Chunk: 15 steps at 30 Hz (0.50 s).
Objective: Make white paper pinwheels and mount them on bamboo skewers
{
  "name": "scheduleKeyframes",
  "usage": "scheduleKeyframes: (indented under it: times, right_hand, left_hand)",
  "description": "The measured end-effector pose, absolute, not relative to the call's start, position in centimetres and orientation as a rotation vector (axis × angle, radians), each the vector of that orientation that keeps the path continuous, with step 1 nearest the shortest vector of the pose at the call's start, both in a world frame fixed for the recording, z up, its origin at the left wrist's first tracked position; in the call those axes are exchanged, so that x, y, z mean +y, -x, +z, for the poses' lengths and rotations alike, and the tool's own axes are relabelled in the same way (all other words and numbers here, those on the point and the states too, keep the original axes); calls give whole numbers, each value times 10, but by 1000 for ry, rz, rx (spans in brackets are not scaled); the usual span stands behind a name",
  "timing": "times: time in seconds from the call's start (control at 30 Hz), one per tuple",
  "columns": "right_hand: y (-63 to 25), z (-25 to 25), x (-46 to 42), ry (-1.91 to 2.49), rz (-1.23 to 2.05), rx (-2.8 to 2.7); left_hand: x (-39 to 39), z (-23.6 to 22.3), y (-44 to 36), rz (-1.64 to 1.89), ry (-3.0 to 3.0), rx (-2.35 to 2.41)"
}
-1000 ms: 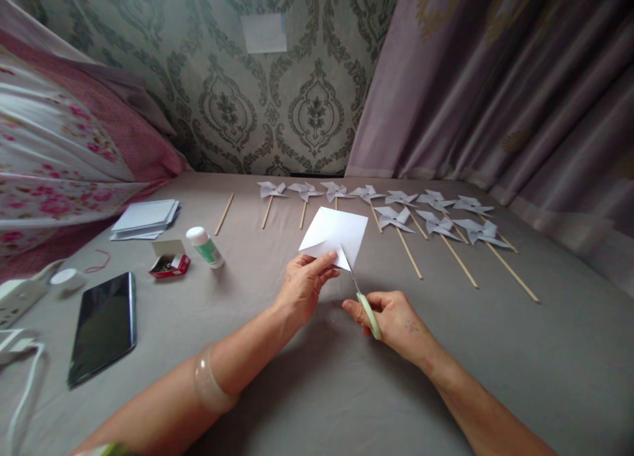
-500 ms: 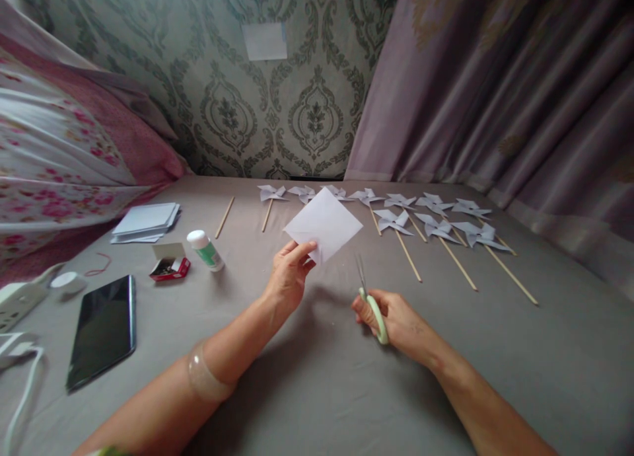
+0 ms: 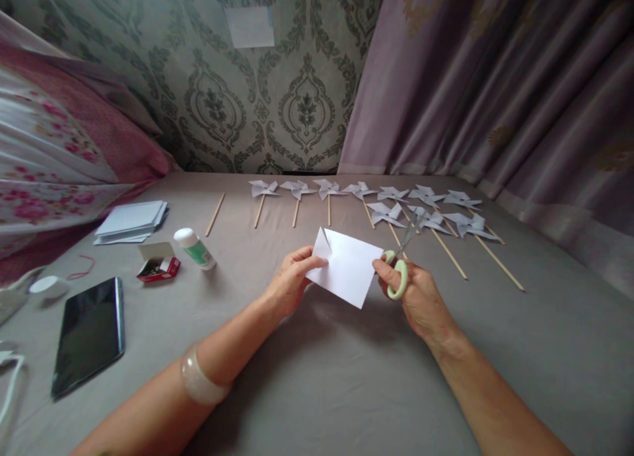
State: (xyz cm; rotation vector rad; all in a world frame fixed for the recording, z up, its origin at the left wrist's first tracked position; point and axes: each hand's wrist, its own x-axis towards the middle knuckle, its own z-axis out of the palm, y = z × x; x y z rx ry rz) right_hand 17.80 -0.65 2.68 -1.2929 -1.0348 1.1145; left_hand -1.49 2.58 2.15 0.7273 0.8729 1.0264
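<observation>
A white square of paper [image 3: 349,267] is held above the table, with a slit cut in from its upper left corner. My left hand [image 3: 294,277] pinches it at the left edge, thumb on top near the slit. My right hand [image 3: 416,294] is closed around a pair of scissors [image 3: 397,277] with pale green handles, and its thumb also touches the paper's right corner. The scissor blades point up and away, off the paper. Behind the hands lie several white paper pinwheels [image 3: 386,214] on wooden sticks.
On the left are a stack of paper [image 3: 131,222], a glue bottle [image 3: 195,248], an open red box of small pins [image 3: 158,266], a black phone [image 3: 89,337] and a white cap [image 3: 48,287]. One loose wooden stick [image 3: 214,214] lies farther back. A patterned wall [image 3: 238,99] stands behind the table.
The paper has come lower and turned from a diamond pose. My right hand has moved up and right with the scissors to its right corner. The camera view has shifted slightly.
</observation>
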Motion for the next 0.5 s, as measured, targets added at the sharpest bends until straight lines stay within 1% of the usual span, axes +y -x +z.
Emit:
scheduleKeyframes:
  times: [0.27, 0.5]
  right_hand:
    - [-174, 19, -9, 1282, 1165, -1095]
    - [-175, 17, -6, 1245, 1021, -1036]
  left_hand:
    - [27, 18, 13, 1051, -741, 891]
    - [21, 20, 6, 1070, -683, 773]
